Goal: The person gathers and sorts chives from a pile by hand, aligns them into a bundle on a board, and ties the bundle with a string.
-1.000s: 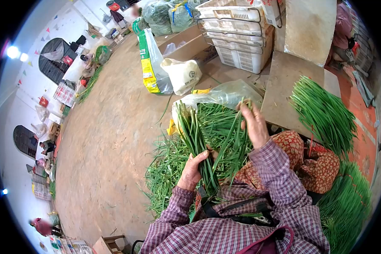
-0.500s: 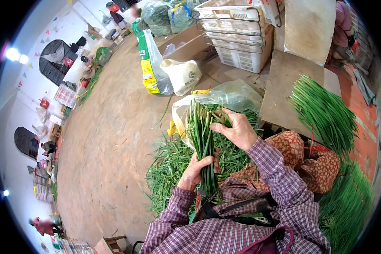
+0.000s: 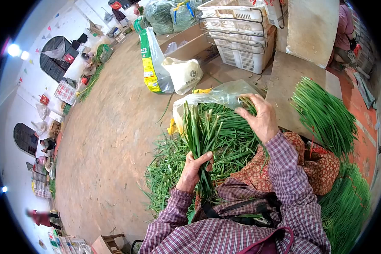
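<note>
My left hand (image 3: 194, 170) is wrapped round a bunch of long green chives (image 3: 197, 133), their pale cut ends pointing up and away from me. To its right, my right hand (image 3: 261, 118) pinches a few chive stalks (image 3: 245, 100) between thumb and fingers, apart from the bunch; their green leaves trail down below the hand. Beneath both hands lies a loose heap of chives (image 3: 167, 169). Behind the heap, a clear plastic bag (image 3: 230, 94) lies spread on the floor.
On a board (image 3: 285, 91) at the right rests a tied chive bundle (image 3: 324, 114); more bundles (image 3: 347, 207) lie below it. White crates (image 3: 241, 59) are stacked behind, beside a cream bag (image 3: 182, 76) and a green-yellow sack (image 3: 150, 63). Other people are far left and upper right.
My right hand has moved right, away from the bunch, taking a few stalks with it. The bunch in my left hand now fans out more at its top.
</note>
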Demonstrator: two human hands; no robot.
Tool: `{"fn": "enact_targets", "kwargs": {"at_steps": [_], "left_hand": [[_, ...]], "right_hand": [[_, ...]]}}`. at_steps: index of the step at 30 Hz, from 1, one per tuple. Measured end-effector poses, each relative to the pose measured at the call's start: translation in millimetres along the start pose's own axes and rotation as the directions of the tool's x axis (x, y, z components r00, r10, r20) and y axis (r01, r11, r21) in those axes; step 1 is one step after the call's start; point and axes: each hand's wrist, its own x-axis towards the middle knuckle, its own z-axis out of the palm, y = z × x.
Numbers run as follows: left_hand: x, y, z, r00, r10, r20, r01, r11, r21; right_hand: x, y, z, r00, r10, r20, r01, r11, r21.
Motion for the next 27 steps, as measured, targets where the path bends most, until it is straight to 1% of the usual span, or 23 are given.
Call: {"fn": "enact_targets", "kwargs": {"at_steps": [1,2,3,5,6,7,9,10,12,13,14,15,16,17,18,19,21,22,23,24,25,27], "left_hand": [[0,-1,3,1.000,-0.001,0.000,0.001,1.000,-0.002],[0,-1,6,0.999,0.011,-0.033,-0.010,0.999,0.037],[0,-1,10,0.998,0.025,-0.064,-0.020,0.997,0.077],[-1,0,17,0.997,0.020,-0.073,-0.013,0.996,0.087],[0,-1,19,0.996,0.040,-0.080,-0.031,0.994,0.103],[0,-1,19,0.994,0.060,-0.087,-0.049,0.992,0.118],[-1,-1,20,0.995,0.081,-0.066,-0.071,0.988,0.136],[-1,-1,20,0.993,0.092,-0.070,-0.081,0.986,0.148],[0,-5,17,0.992,0.105,-0.074,-0.092,0.983,0.159],[3,-9,10,0.994,0.089,-0.069,-0.082,0.992,0.094],[3,-11,6,0.995,0.073,-0.064,-0.071,0.997,0.029],[2,-7,6,0.993,0.086,-0.075,-0.085,0.996,0.012],[2,-7,3,0.993,0.088,-0.081,-0.089,0.996,-0.013],[3,-6,-2,0.992,0.090,-0.087,-0.094,0.995,-0.038],[5,-8,-10,0.990,0.108,-0.086,-0.111,0.993,-0.032],[4,-6,-12,0.988,0.119,-0.095,-0.121,0.992,-0.020],[6,-3,-20,0.986,0.164,-0.037,-0.166,0.984,-0.059],[4,0,-20,0.985,0.161,-0.066,-0.166,0.983,-0.074],[5,0,-21,0.984,0.164,-0.071,-0.169,0.983,-0.074],[5,1,-22,0.982,0.168,-0.089,-0.171,0.985,-0.027],[6,0,-22,0.980,0.170,-0.103,-0.168,0.986,0.020],[6,1,-15,0.982,0.114,-0.149,-0.110,0.993,0.033]], "right_hand": [[-1,-9,2,0.999,0.028,0.019,-0.029,0.996,0.085],[-3,-19,2,0.998,0.055,0.039,-0.060,0.984,0.169],[-4,-30,0,0.986,0.101,0.134,-0.127,0.971,0.202],[-10,-40,7,0.975,0.070,0.209,-0.095,0.990,0.108],[-11,-46,8,0.974,0.052,0.221,-0.073,0.993,0.089],[-10,-54,7,0.985,0.017,0.174,-0.028,0.998,0.062],[-12,-55,15,0.974,0.075,0.216,-0.079,0.997,0.006],[-14,-51,21,0.974,0.075,0.216,-0.078,0.997,0.006],[-17,-41,30,0.991,-0.016,0.136,0.005,0.997,0.077],[-16,-38,28,0.990,-0.018,0.137,0.007,0.997,0.077],[-14,-32,26,0.992,0.029,0.120,-0.041,0.995,0.094],[-12,-26,23,0.992,0.077,0.104,-0.088,0.990,0.112],[-10,-18,17,0.991,0.091,0.094,-0.101,0.989,0.104],[-6,-8,11,0.997,0.070,0.034,-0.071,0.997,0.038],[-5,4,9,0.998,0.024,-0.066,-0.027,0.999,-0.047],[-3,22,6,0.993,0.036,-0.109,-0.045,0.996,-0.083],[1,46,-4,0.988,0.093,-0.120,-0.115,0.974,-0.193],[0,53,-4,0.989,0.088,-0.119,-0.110,0.976,-0.190],[-2,57,-2,0.993,0.036,-0.109,-0.065,0.958,-0.278],[-4,58,0,0.996,-0.013,-0.093,-0.022,0.932,-0.363],[-4,43,0,0.996,-0.011,-0.091,-0.023,0.932,-0.361],[-8,0,8,0.986,0.134,0.100,-0.117,0.981,-0.157]]}}
